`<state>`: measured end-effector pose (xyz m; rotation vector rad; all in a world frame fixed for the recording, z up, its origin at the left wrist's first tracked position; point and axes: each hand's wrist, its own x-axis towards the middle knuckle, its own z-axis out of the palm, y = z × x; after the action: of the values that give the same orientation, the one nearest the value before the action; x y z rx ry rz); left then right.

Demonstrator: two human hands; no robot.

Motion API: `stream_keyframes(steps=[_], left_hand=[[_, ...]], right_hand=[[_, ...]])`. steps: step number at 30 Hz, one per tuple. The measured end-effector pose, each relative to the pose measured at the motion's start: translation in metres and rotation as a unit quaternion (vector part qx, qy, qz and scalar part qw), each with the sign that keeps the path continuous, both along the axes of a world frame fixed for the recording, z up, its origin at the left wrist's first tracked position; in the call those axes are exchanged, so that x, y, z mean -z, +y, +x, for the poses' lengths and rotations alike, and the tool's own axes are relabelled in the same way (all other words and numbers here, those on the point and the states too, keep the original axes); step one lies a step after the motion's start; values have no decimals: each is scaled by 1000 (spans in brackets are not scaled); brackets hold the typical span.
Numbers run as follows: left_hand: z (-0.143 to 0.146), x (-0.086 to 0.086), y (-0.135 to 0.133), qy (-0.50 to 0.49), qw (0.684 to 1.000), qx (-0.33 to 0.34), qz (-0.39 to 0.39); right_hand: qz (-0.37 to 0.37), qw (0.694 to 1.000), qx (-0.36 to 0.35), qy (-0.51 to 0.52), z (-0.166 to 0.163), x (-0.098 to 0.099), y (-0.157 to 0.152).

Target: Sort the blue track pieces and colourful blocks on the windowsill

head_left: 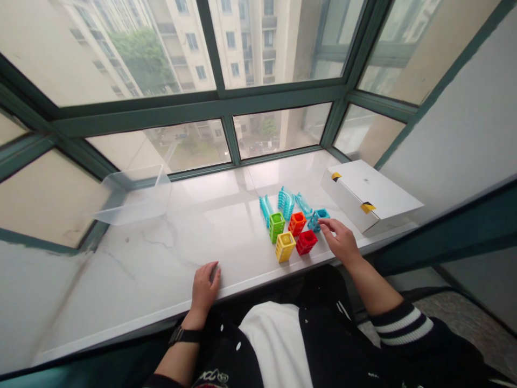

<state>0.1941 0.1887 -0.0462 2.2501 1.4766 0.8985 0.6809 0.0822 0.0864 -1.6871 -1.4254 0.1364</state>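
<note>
My right hand point(340, 238) is at the right of a blue hollow toy block point(314, 222), with thumb and index finger pinched at its near right side. Close by on the sill stand an orange block point(297, 224), a red block point(306, 242), a yellow block point(285, 248) and a green block point(277, 228), all upright. Behind them lie light-blue plastic track pieces: a straight one point(265, 210), a curved ribbed one point(286, 202) and another point(304, 205). My left hand point(205, 285) rests on the sill's front edge, empty, its fingers loosely bent and thumb apart.
A clear plastic bin point(139, 196) sits at the left on the white marbled sill point(161, 269). To the right is a white box point(369, 191) with yellow-and-black tabs. Green-framed windows rise behind the sill, and its front edge runs close to my body.
</note>
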Motion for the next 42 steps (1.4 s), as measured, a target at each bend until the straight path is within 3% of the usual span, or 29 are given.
stream_keyframes(steps=[5,12,18,22,29,42], left_hand=[[8,0,-2,32,999,1,30],[11,-10,-10,60,997,-37,29],[12,-12,-17,89,995,-35,-16],[14,-11,-18,139,990,-35,-20],[18,-12,-17,179,983,-31,-28],[16,-10,-16,168,985,-33,-31]], right_hand=[[1,997,67,40,3,22,-6],[-92,985,136,51,25,91,-14],[-109,979,158,-64,33,137,-5],[-125,971,161,-123,33,147,-2],[-117,970,160,-138,37,153,-3],[-97,970,172,-139,32,152,-2]])
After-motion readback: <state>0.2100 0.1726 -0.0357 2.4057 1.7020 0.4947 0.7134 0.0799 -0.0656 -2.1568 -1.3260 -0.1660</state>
